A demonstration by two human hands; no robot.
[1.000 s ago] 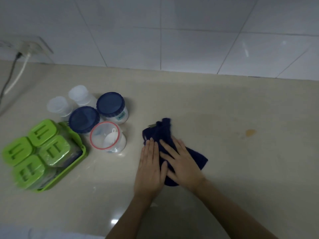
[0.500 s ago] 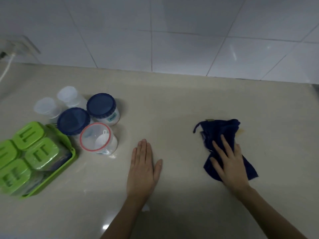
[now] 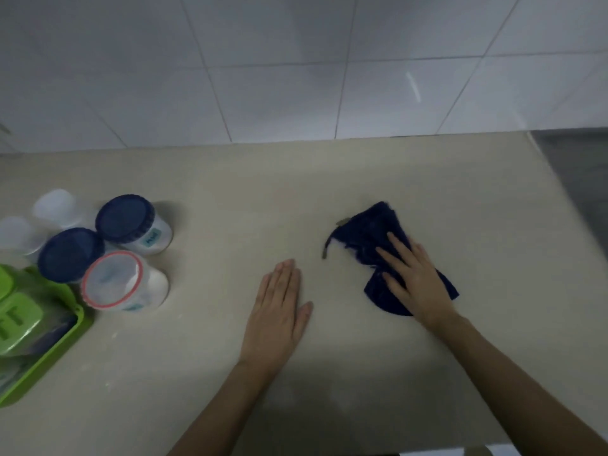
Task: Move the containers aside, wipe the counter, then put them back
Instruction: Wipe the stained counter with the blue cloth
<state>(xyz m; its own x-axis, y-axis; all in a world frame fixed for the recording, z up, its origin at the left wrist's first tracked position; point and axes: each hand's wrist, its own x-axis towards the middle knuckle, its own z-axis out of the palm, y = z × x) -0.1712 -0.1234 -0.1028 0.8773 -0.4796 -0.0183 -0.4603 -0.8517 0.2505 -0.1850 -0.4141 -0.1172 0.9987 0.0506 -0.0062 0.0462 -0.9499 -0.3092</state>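
A dark blue cloth point(image 3: 370, 236) lies on the beige counter point(image 3: 230, 199), right of centre. My right hand point(image 3: 416, 281) presses flat on the cloth's near part with fingers spread. My left hand point(image 3: 278, 311) rests palm down on the bare counter, left of the cloth. At the far left stand the containers: two blue-lidded jars point(image 3: 126, 218) point(image 3: 69, 255), a red-rimmed clear jar point(image 3: 113, 279) and two white-lidded jars point(image 3: 57, 207) point(image 3: 14, 233). A green tray point(image 3: 56, 350) holds green-lidded boxes point(image 3: 16, 319).
A white tiled wall point(image 3: 296, 67) backs the counter. The counter's right edge point(image 3: 552, 205) runs diagonally at the far right, with a grey surface beyond it. The near edge is at the bottom of the view.
My right hand has slid the cloth from beside the jars to the right across the counter. My left hand came off the cloth and lies flat. A yellowish spot no longer shows.
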